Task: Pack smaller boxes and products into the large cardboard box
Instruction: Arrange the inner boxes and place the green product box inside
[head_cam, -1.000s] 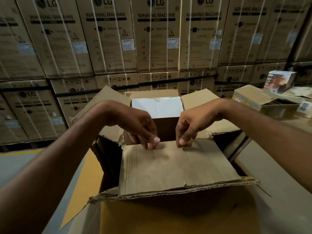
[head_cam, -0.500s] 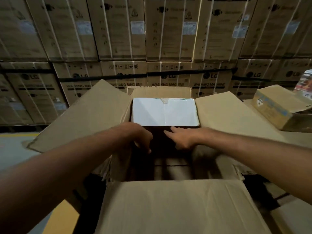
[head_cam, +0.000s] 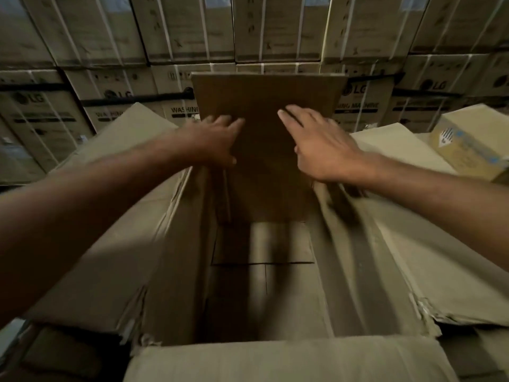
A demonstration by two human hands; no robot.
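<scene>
The large cardboard box (head_cam: 358,271) stands open below me, its side flaps (head_cam: 110,216) spread left and right and its near flap (head_cam: 289,362) folded toward me. Its far flap (head_cam: 264,100) stands upright at the back. My left hand (head_cam: 212,142) lies flat against that flap's lower left part with fingers straight. My right hand (head_cam: 319,144) presses flat on its lower right part. Only the dark seamed bottom (head_cam: 261,257) shows inside the box. The white box seen earlier is hidden behind the raised flap.
A wall of stacked washing-machine cartons (head_cam: 137,37) fills the background. A smaller brown box with a blue label (head_cam: 468,144) sits at the right edge beyond the right flap. A grey floor strip (head_cam: 11,334) shows at the lower left.
Both hands let go of the near flap, which dropped toward me, and reached forward. The far flap has risen upright under my palms and hides the white box.
</scene>
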